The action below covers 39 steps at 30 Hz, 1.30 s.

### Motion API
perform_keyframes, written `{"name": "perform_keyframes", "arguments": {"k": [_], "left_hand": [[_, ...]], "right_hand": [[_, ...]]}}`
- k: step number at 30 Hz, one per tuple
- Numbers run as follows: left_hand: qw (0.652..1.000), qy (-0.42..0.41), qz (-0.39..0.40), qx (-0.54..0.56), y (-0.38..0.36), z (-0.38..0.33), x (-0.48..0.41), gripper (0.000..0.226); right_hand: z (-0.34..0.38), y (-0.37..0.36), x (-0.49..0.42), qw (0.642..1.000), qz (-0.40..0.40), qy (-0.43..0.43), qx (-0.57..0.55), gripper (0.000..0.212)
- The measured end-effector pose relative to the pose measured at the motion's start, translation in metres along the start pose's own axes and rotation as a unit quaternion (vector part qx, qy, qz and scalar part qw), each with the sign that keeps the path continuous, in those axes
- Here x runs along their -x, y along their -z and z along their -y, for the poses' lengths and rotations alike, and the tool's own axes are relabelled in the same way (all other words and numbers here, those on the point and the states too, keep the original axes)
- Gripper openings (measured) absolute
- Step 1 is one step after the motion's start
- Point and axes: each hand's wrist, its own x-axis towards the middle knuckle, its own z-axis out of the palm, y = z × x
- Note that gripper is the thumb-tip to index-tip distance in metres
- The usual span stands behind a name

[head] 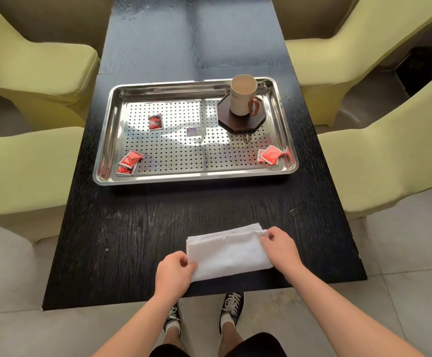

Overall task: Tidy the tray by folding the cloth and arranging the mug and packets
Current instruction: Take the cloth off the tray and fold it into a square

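Observation:
A white cloth [229, 251], folded into a rectangle, lies on the black table near its front edge. My left hand [173, 273] pinches its near left corner. My right hand [281, 247] grips its far right edge. Further back stands a perforated steel tray [196, 176]. In its far right corner a cream mug [242, 95] with a brown handle sits upright on a dark octagonal coaster [238, 123]. Red packets lie scattered in the tray: one at the left middle [155, 122], two at the near left corner [129, 162], and some at the near right corner [271, 155].
A small blue-and-white label [196, 131] is at the tray's centre. Yellow-green chairs flank the black table [132, 228] on both sides. My feet in black sneakers [231, 306] stand on the tiled floor below the table's front edge.

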Motion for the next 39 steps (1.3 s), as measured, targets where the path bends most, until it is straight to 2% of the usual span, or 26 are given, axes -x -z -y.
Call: {"name": "perform_keyframes", "arguments": {"k": [6,15,22,28,31,34,36,37,39], "left_hand": [[0.998,0.036,0.013,0.048,-0.001,-0.002,-0.003,0.020],[0.998,0.058,-0.025,0.007,-0.007,-0.005,-0.005,0.028],[0.993,0.083,-0.061,-0.057,-0.011,-0.012,0.000,0.019],[0.991,0.061,-0.078,-0.085,-0.016,-0.015,0.003,0.016],[0.987,-0.007,-0.118,-0.105,-0.016,-0.013,0.010,0.016],[0.956,-0.189,-0.130,-0.184,-0.019,-0.003,0.016,0.032],[0.922,-0.289,-0.113,-0.230,-0.025,0.002,0.019,0.045],[0.909,-0.320,-0.099,-0.248,-0.029,0.004,0.020,0.049],[0.895,-0.334,-0.059,-0.289,-0.038,0.005,0.019,0.058]], "right_hand": [[0.000,0.000,-0.004,0.999,-0.020,0.018,0.025,0.019],[0.010,-0.005,-0.017,0.991,-0.024,0.025,0.128,0.024],[0.011,-0.007,-0.016,0.992,-0.042,0.026,0.112,0.021],[0.010,-0.007,-0.016,0.991,-0.050,0.033,0.122,0.022],[0.013,0.000,-0.010,0.995,-0.056,0.025,0.074,0.019],[0.010,0.008,0.009,0.986,-0.156,0.060,0.003,0.014],[0.013,0.002,0.031,0.976,-0.176,0.088,-0.095,0.009],[0.017,-0.007,0.042,0.970,-0.138,0.075,-0.183,0.013],[0.028,-0.030,0.061,0.931,-0.004,0.021,-0.365,0.017]]}}
